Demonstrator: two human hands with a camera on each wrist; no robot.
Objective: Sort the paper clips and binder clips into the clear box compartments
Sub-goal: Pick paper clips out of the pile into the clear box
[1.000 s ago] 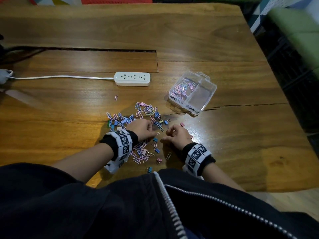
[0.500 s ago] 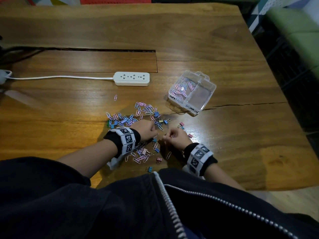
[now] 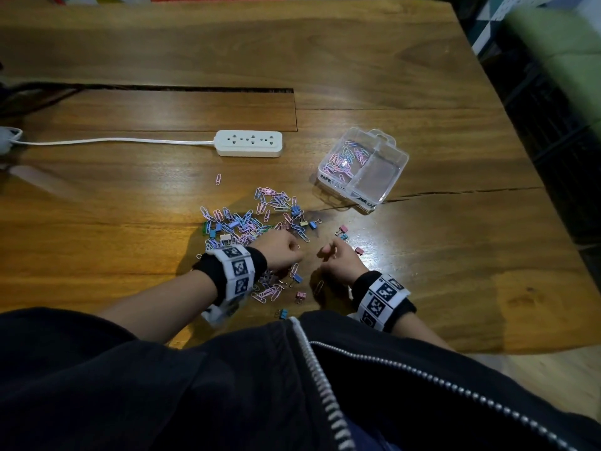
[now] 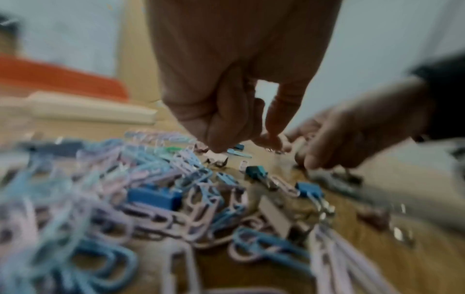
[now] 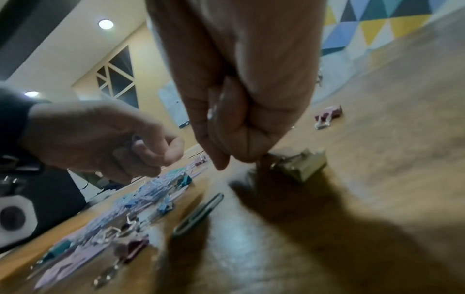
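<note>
Though blurred by motion, both hands curled: left hand (image 3: pixel 279 252) apparently pinching a paper clip, right hand (image 3: pixel 338 263) grip unclear. Clips (image 3: pixel 250 219) scattered under and beyond both; box (image 3: pixel 392 177) well beyond, right.

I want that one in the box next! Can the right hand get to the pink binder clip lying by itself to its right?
Probably yes: the pink binder clip lies alone on bare wood beside the right hand, nothing between them.
</note>
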